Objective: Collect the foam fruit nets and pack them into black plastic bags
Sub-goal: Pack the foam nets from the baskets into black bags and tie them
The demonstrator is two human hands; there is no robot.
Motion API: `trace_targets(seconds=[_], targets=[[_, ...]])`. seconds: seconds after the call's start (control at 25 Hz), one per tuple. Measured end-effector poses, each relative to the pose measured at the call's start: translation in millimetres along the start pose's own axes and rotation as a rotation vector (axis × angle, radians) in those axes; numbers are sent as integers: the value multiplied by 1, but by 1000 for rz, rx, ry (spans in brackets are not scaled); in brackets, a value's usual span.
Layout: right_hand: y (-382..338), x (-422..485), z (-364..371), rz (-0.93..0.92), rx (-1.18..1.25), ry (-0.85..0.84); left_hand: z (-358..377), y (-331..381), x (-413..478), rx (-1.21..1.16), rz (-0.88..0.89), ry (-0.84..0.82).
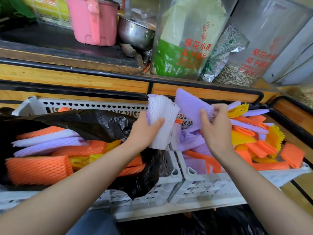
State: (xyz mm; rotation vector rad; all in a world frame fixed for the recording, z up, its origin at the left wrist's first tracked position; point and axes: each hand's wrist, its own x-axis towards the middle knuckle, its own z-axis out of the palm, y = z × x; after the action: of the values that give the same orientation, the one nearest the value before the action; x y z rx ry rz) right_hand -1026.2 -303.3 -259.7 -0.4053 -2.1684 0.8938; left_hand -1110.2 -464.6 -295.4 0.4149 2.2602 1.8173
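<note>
A wooden shelf (pixel 84 78) with a black rail runs across the back. On it stand a pink bucket (pixel 92 21), a metal bowl (pixel 135 33) and big bags of seeds (pixel 186 44). Below the shelf sit two white crates side by side.

The left crate (pixel 171 177) has a black bag (pixel 84 122) open inside it. The bag already holds a lot of nets (pixel 39 168), orange, purple and yellow, lying flat in a heap. The right crate (pixel 203 185) holds a loose pile of nets (pixel 254 141) in the same colours.

The job looks to be in the collecting step. The left hand (pixel 144 133) is curled round a white net (pixel 162 116), with the thumb across the front. There seems to be a purple one tucked behind it, but it is hard to tell how many are in the bunch. The right hand (pixel 216 131) pinches the end of a purple net (pixel 189 106) and holds it up over the right crate, close beside the white one.

Next, the purple net probably needs to go flat against the bunch in the left hand. Then the bunch can go into the black bag on the left.

The nets are soft foam with little holes. They are light and squashy, so a gentle hold is enough.
</note>
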Motion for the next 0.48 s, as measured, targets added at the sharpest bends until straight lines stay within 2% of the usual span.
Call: trace_targets(seconds=[0.08, 0.16, 0.24, 0.28, 0.36, 0.48], targets=[[-2, -15, -5, -181, -10, -136, 10, 4, -1, -95, -11, -58], [2, -31, -4, -308, -61, -295, 19, 11, -6, -303, -27, -149], [6, -36, -5, -398, -83, -309, 23, 17, -9, -431, -40, -230], [6, -37, -8, -427, -93, -294, 25, 20, -11, -422, -20, -242], [7, -36, -13, -464, -80, -300, 29, 21, -10, -346, 62, -220], [14, -31, -20, -391, 72, -454, 30, 22, -7, -265, 115, -38]])
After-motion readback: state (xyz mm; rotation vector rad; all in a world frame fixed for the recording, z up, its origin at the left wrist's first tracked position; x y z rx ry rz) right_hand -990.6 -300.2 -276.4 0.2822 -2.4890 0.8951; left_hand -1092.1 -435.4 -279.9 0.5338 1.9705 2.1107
